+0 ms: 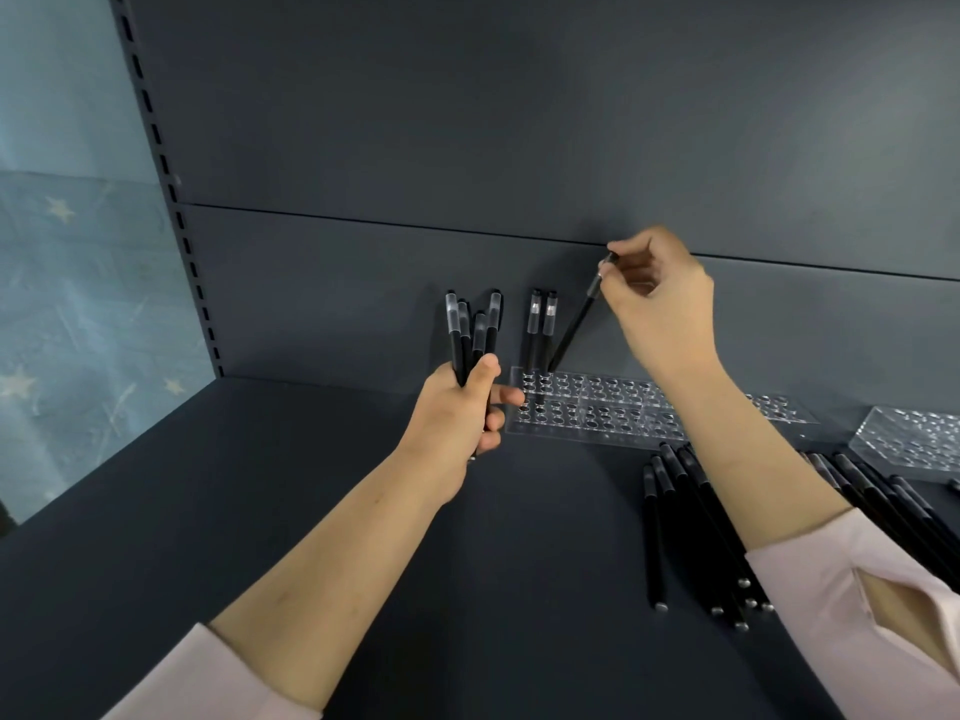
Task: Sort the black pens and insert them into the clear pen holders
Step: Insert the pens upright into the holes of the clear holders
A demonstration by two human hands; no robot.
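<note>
A clear pen holder [613, 407] with rows of round holes lies flat on the dark shelf against the back panel. Two black pens [540, 330] stand upright in its far left holes. My right hand [660, 304] pinches the top of a third black pen [574, 324], which leans to the right with its lower end at a hole beside the two standing pens. My left hand [457, 418] grips a bunch of several black pens [472, 330], held upright just left of the holder.
A pile of several black pens [691, 522] lies on the shelf at the right, partly under my right forearm. A second clear holder [914, 433] sits at the far right. The grey back panel [467, 148] rises close behind the holders.
</note>
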